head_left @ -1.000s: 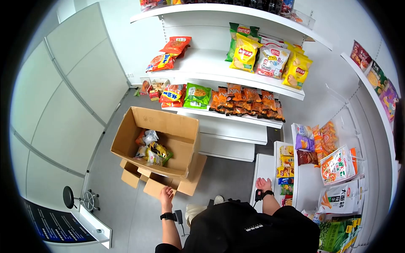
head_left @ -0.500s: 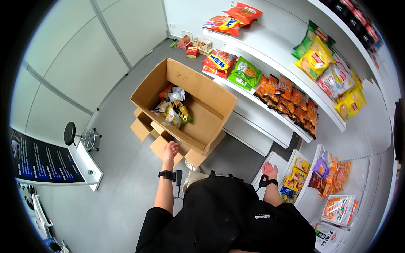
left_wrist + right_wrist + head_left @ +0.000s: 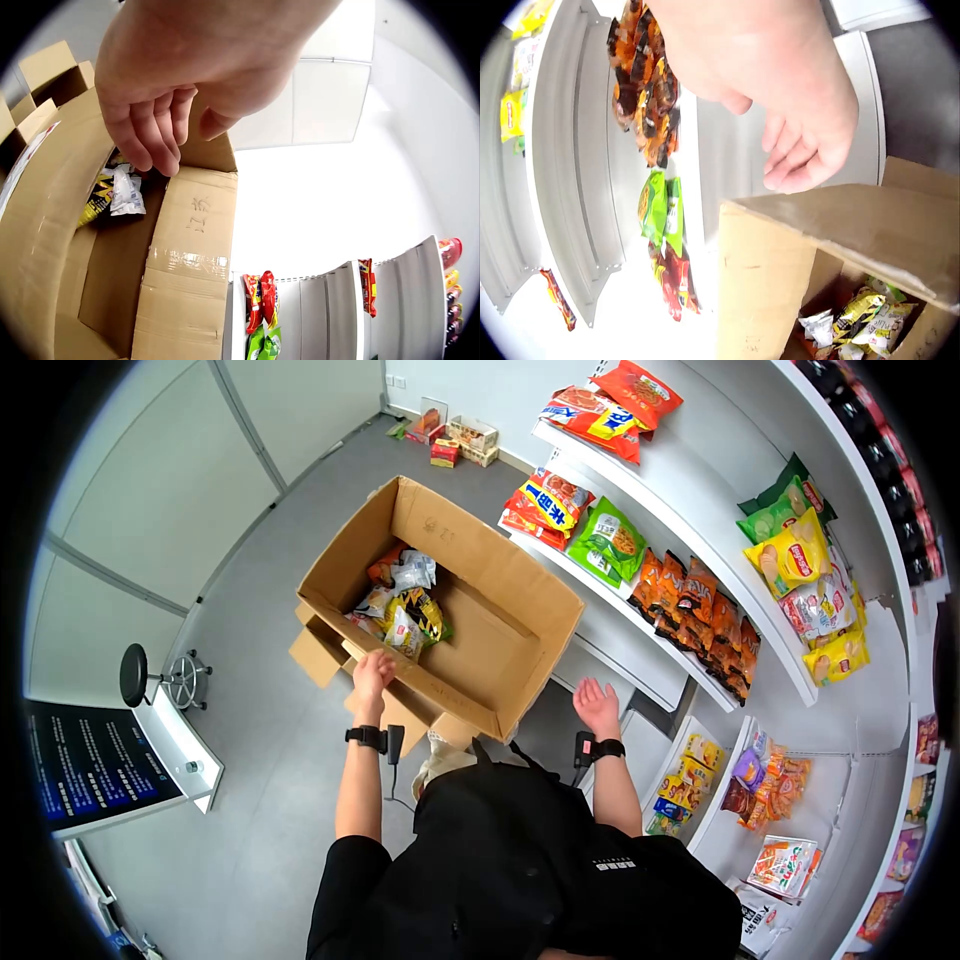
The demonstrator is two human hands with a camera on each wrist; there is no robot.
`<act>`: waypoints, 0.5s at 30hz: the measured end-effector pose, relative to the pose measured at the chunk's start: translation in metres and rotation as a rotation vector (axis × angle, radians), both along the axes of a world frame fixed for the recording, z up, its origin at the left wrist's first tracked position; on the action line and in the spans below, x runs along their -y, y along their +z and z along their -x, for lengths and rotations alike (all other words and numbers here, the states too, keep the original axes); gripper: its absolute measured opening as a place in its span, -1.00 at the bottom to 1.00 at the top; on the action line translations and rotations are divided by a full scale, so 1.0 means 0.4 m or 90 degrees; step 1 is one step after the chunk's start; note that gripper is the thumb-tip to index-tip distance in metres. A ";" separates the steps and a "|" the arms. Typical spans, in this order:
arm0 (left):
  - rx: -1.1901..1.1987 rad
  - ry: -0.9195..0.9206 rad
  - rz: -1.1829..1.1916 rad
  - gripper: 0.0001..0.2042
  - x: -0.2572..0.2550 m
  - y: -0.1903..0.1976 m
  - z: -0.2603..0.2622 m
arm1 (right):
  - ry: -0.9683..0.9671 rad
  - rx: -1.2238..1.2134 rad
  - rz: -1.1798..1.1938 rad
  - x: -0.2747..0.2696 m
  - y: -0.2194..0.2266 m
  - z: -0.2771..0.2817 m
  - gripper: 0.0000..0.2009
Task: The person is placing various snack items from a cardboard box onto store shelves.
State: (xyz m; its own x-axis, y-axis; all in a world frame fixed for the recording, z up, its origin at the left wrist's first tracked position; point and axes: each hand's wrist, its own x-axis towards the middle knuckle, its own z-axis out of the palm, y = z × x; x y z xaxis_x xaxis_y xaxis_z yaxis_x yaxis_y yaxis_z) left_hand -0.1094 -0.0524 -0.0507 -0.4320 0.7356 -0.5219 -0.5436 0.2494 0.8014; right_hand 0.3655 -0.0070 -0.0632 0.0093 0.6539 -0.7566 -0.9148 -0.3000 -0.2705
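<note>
A large open cardboard box (image 3: 480, 550) stands in front of the person, with several snack bags (image 3: 418, 610) heaped at its left end. My left hand (image 3: 372, 674) is at the box's near rim, toward the left end. It holds nothing, and in the left wrist view its relaxed fingers (image 3: 159, 139) overlap the box opening. Off the box's right corner is my right hand (image 3: 598, 708), palm up and bare of any object. The right wrist view has its loosely bent fingers (image 3: 799, 161) just above the box edge.
Shelves on the right carry red noodle bags (image 3: 548, 505), green bags (image 3: 610, 540), orange-black packets (image 3: 700, 610) and yellow chip bags (image 3: 795, 555). A smaller cardboard box (image 3: 318, 650) sits under the large one. On the left are a round stool (image 3: 134, 674) and a dark sign board (image 3: 85, 765).
The head view has swung right and the person has come closer to the box. Both hands have moved forward, the left to the near rim, the right toward the right corner.
</note>
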 end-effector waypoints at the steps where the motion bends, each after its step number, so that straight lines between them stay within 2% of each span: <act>1: -0.005 0.002 -0.007 -0.79 -0.020 0.000 0.017 | 0.016 0.000 -0.007 -0.015 0.014 0.031 -0.56; 5: -0.030 0.003 0.002 -0.76 -0.079 0.012 0.072 | 0.070 0.027 -0.010 -0.061 0.072 0.100 -0.56; 9: 0.017 0.012 -0.001 -0.75 -0.118 -0.034 0.131 | 0.107 0.050 -0.001 -0.111 0.100 0.121 -0.56; 12: 0.002 0.008 0.072 -0.74 -0.128 -0.025 0.148 | 0.155 0.071 0.015 -0.147 0.103 0.137 -0.55; 15: -0.018 0.025 0.081 -0.74 -0.125 -0.030 0.144 | 0.226 0.059 0.005 -0.200 0.089 0.170 -0.53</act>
